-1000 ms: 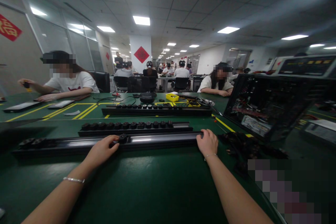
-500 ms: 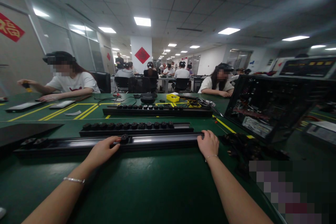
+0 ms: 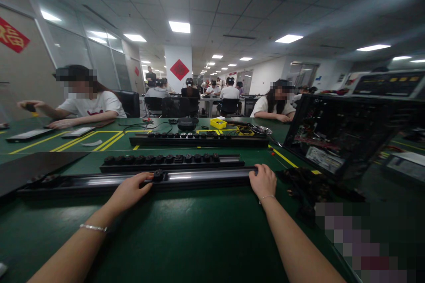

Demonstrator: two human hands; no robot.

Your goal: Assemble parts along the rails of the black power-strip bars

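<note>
A long black strip with a silvery channel (image 3: 199,177) lies across the green table (image 3: 199,239) in front of me. My left hand (image 3: 130,192) rests on its near edge, fingers curled, the tips touching a small black socket module (image 3: 158,175) seated in the channel. My right hand (image 3: 264,181) is closed over the strip's right end. A few black modules (image 3: 43,180) sit at its left end. Two more black strips, one (image 3: 169,162) just behind and one (image 3: 199,139) farther back, carry rows of modules.
A pile of loose black parts (image 3: 308,185) lies right of my right hand. An open black chassis (image 3: 341,135) stands at the right. A dark flat panel (image 3: 29,168) lies at the left. A yellow box (image 3: 218,122) sits far back. Other people work at this and farther tables.
Both hands stay where they were on the strip. The view has shifted slightly, and the dark flat panel at the left shows more fully now.
</note>
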